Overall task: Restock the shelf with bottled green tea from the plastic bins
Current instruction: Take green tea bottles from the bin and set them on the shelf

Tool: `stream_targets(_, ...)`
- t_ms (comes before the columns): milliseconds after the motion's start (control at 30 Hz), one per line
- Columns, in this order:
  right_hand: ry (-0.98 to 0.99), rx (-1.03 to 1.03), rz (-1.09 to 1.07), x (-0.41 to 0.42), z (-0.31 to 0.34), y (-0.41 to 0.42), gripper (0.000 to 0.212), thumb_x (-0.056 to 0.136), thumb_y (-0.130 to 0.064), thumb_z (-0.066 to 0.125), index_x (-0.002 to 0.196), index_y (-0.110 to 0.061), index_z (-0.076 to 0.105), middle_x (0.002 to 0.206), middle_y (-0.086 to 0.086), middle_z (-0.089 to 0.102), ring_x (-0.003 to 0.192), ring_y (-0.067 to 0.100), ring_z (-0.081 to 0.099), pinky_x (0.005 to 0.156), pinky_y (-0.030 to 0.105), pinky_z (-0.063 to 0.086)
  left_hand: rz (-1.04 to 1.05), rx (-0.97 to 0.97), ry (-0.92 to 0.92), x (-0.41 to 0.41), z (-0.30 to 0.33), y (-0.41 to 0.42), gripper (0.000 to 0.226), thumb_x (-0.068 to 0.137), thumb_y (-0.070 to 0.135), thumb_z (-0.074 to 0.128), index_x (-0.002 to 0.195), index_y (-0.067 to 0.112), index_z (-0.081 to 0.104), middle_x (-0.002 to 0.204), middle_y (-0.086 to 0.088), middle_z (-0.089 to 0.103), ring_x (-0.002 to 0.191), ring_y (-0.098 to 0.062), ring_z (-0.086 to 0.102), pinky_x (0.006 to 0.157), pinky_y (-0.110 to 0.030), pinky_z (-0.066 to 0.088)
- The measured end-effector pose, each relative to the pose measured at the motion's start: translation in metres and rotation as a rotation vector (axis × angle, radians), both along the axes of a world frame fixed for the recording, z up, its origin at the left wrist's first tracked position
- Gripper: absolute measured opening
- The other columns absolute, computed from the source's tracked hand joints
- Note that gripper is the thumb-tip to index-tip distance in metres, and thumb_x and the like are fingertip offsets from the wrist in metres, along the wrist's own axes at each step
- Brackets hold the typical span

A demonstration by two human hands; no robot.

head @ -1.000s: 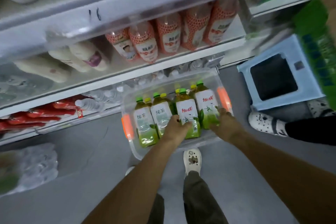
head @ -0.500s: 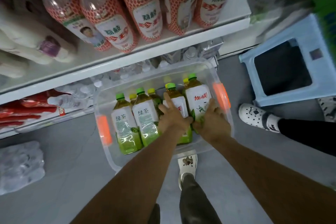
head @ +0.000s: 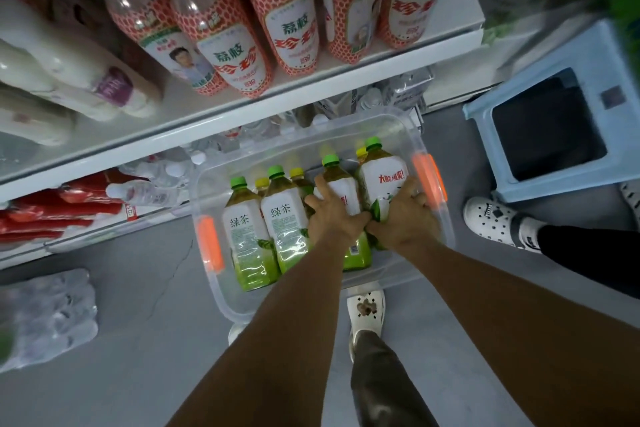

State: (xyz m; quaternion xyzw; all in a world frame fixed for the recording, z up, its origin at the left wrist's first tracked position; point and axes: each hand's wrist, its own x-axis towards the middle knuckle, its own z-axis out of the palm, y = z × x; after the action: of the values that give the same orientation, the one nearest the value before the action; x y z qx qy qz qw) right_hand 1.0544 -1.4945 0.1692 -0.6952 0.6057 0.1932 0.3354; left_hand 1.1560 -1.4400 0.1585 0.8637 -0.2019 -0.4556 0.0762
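Head view: bin [head: 433, 246] on the floor at 6 o'clock of the shelf [head: 242, 107], tea bottles standing inside. Our left hand [head: 334, 218] curls round the third bottle [head: 341, 194]; our right hand [head: 401, 222] wraps the end bottle [head: 384, 184] at 3 o'clock of it, beside the orange latch [head: 426, 177]. Two more bottles [head: 266, 222] stand free at 9 o'clock. We judge both grips sit low on slick labels: firm them up, lift straight up, clear the rim before swinging toward the shelf.
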Motion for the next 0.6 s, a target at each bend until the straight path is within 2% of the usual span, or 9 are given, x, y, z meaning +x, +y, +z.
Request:
stream_targets(67, -0.007, 0.03, -0.007, 0.001, 0.009, -0.003, 0.11, 0.073, -0.049, 0.077, 0.148, -0.004, 0.01, 0.135, 0.023, 0.042, 0.124, 0.041, 0.046, 0.098, 0.046, 0.045, 0.032, -0.038, 0.019, 0.006, 0.005, 0.006, 0.123, 0.076, 0.038, 0.083, 0.156, 0.023, -0.009, 0.145, -0.017, 0.023, 0.127, -0.042, 0.048, 0.097, -0.048, 0.052)
stream_targets(167, -0.015, 0.115, -0.027, -0.002, 0.032, -0.012, 0.107, 0.069, -0.05, 0.08, 0.145, -0.007, 0.019, 0.137, 0.019, 0.045, 0.126, 0.038, 0.046, 0.098, 0.043, 0.045, 0.041, -0.072, 0.062, 0.014, 0.021, 0.018, 0.124, 0.075, 0.037, 0.084, 0.157, 0.025, -0.01, 0.152, -0.015, 0.021, 0.131, -0.042, 0.045, 0.101, -0.053, 0.049)
stream_targets(267, -0.021, 0.234, -0.043, -0.003, 0.063, -0.02, 0.112, 0.068, -0.051, 0.082, 0.147, -0.004, 0.017, 0.141, 0.016, 0.044, 0.129, 0.035, 0.045, 0.1, 0.04, 0.045, 0.122, -0.116, 0.136, 0.025, 0.042, 0.03, 0.125, 0.073, 0.034, 0.085, 0.157, 0.031, -0.008, 0.147, -0.014, 0.029, 0.127, -0.041, 0.049, 0.101, -0.053, 0.05)
stream_targets(333, -0.05, 0.275, -0.077, -0.004, 0.083, -0.023, 0.109, 0.07, -0.047, 0.081, 0.147, -0.003, 0.019, 0.138, 0.015, 0.049, 0.126, 0.032, 0.049, 0.098, 0.038, 0.046, 0.215, -0.175, 0.164, 0.034, 0.059, 0.039, 0.126, 0.071, 0.029, 0.088, 0.157, 0.03, -0.003, 0.142, -0.01, 0.038, 0.124, -0.035, 0.052, 0.099, -0.049, 0.052)
stream_targets(433, -0.191, 0.332, -0.169, -0.006, 0.109, -0.023, 0.087, 0.07, -0.039, 0.082, 0.139, -0.009, 0.039, 0.117, 0.01, 0.061, 0.105, 0.026, 0.061, 0.088, 0.034, 0.052, 0.449, -0.302, 0.224, 0.046, 0.089, 0.056, 0.122, 0.066, 0.018, 0.09, 0.156, 0.029, 0.01, 0.136, -0.009, 0.054, 0.116, -0.029, 0.06, 0.09, -0.05, 0.058)
stream_targets(500, -0.281, 0.393, -0.233, -0.01, 0.125, -0.021, 0.046, 0.074, -0.031, 0.081, 0.11, -0.013, 0.058, 0.095, 0.005, 0.066, 0.086, 0.021, 0.066, 0.083, 0.033, 0.054, 0.557, -0.338, 0.24, 0.054, 0.112, 0.07, 0.113, 0.069, 0.014, 0.088, 0.155, 0.027, 0.016, 0.131, -0.008, 0.06, 0.109, -0.028, 0.065, 0.083, -0.047, 0.061)
stream_targets(533, -0.326, 0.44, -0.259, -0.01, 0.137, -0.018, 0.038, 0.075, -0.03, 0.082, 0.101, -0.012, 0.061, 0.088, 0.006, 0.069, 0.082, 0.022, 0.068, 0.083, 0.035, 0.056, 0.591, -0.36, 0.245, 0.059, 0.123, 0.077, 0.105, 0.07, 0.013, 0.087, 0.153, 0.025, 0.023, 0.127, -0.007, 0.062, 0.103, -0.026, 0.067, 0.072, -0.04, 0.062)
stream_targets(567, -0.373, 0.494, -0.285, -0.009, 0.148, -0.014, 0.042, 0.07, -0.033, 0.085, 0.1, -0.011, 0.064, 0.087, 0.009, 0.072, 0.083, 0.026, 0.071, 0.085, 0.041, 0.058, 0.616, -0.378, 0.251, 0.064, 0.136, 0.084, 0.094, 0.071, 0.014, 0.086, 0.147, 0.023, 0.032, 0.122, -0.005, 0.064, 0.096, -0.024, 0.068, 0.059, -0.033, 0.06)
stream_targets(600, -0.415, 0.54, -0.306, -0.009, 0.158, -0.01, 0.057, 0.061, -0.04, 0.089, 0.105, -0.011, 0.066, 0.091, 0.011, 0.075, 0.087, 0.029, 0.072, 0.088, 0.047, 0.057, 0.64, -0.4, 0.254, 0.069, 0.149, 0.092, 0.087, 0.069, 0.016, 0.087, 0.142, 0.023, 0.04, 0.118, -0.003, 0.066, 0.092, -0.021, 0.069, 0.053, -0.029, 0.058)
